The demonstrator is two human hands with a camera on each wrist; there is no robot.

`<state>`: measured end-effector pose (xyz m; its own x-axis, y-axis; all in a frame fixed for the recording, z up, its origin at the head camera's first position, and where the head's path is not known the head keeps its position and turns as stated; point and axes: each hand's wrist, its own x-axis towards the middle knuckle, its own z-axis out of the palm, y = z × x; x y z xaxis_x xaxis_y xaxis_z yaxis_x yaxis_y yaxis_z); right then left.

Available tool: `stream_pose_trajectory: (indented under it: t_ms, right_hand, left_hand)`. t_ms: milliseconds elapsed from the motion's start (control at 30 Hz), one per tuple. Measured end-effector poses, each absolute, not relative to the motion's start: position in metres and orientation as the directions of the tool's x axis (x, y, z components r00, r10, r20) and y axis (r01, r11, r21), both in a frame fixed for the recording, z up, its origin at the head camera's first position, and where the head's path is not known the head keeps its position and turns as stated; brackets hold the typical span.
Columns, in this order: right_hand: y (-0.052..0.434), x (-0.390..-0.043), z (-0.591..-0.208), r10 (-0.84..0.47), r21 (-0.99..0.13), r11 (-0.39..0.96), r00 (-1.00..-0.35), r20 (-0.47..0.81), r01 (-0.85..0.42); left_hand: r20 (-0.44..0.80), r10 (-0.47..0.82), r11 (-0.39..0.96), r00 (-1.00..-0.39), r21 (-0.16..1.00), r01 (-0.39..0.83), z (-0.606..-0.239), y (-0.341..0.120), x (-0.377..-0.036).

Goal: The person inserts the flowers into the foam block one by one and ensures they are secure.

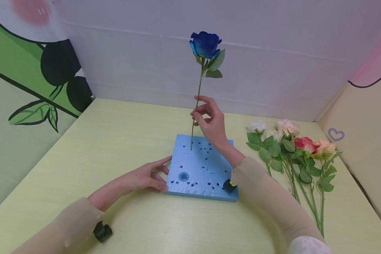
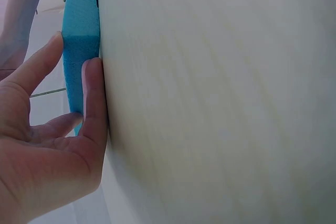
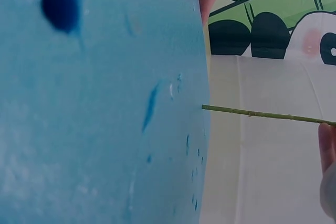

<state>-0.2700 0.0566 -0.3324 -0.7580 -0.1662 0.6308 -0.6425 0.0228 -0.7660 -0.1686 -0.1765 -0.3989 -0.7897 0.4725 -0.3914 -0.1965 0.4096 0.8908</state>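
Now | blue rose [image 1: 205, 44] stem pinched between right fingers [image 1: 200, 110] | upright

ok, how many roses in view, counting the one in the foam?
6. One blue rose stands in the foam block, stem pinched by the right hand. Five lie at right: white, cream, pale pink, red, peach. More may hide behind.

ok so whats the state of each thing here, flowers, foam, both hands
blue rose: upright, stem end stuck in the foam
blue foam block: flat on the table, full of holes
loose roses: lying on the table
right hand: pinching the rose stem
left hand: fingers straight against the foam's edge
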Motion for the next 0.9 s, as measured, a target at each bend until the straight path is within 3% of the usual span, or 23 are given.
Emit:
stream_pose_trajectory:
  t_ms: [267, 900]
  right_hand:
    - [0.058, -0.261, -0.324, -0.183, -0.768, 0.025, -0.758, 0.626, -0.640]
    - [0.063, -0.279, -0.344, -0.210, -0.772, -0.020, -0.752, 0.625, -0.635]
  left_hand:
    - [-0.397, 0.462, 0.412, -0.793, 0.888, -0.205, -0.401, -0.177, -0.169]
    - [-0.392, 0.473, 0.403, -0.789, 0.893, -0.201, -0.397, -0.178, -0.167]
